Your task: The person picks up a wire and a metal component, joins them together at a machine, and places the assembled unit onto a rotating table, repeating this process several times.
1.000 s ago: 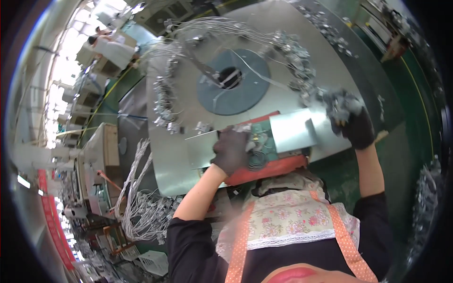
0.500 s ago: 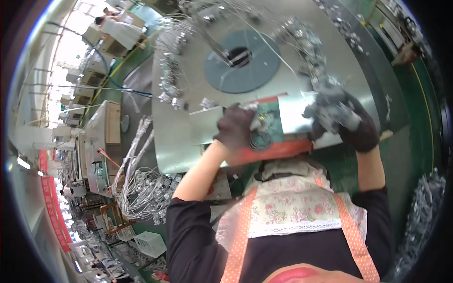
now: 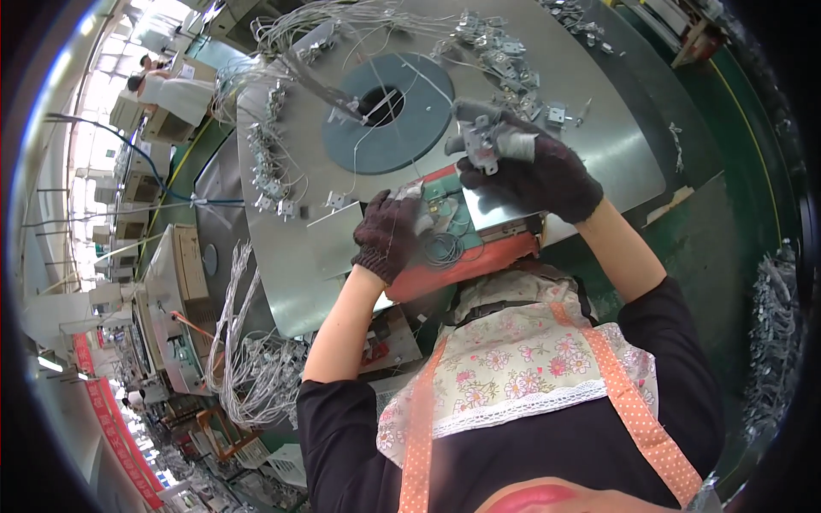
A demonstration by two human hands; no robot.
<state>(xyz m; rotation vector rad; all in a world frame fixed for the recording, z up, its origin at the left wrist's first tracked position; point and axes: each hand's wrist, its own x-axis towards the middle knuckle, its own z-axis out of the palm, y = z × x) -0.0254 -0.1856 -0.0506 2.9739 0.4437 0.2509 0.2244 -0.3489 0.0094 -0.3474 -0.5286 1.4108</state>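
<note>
My right hand [image 3: 552, 175], in a dark knit glove with grey wrapping on the fingertips, is closed on a small silver metal part [image 3: 483, 147]. It is above the right side of a red-edged work tray [image 3: 466, 267]. My left hand [image 3: 385, 235], gloved alike, rests at the tray's left side with its fingers curled. Pale, shiny material shows at its fingertips; whether that is wrapping or a held part I cannot make out. Between the hands, the tray's green bed [image 3: 442, 208] carries a small fitting and a coil of thin grey wire [image 3: 443, 248]. A bright metal plate [image 3: 496, 205] lies under my right hand.
A grey disc [image 3: 342, 141] with a dark central hole sits mid-table, white cables crossing it. Metal parts with wires line the left [image 3: 269, 154] and the far right [image 3: 505, 56]. Bundled cables [image 3: 256, 372] hang at the lower left. A person in white [image 3: 175, 94] is at the far left.
My right hand has moved left and away from me, bringing the metal part over the tray. My left hand stays at the tray's left side. The whole view has shifted.
</note>
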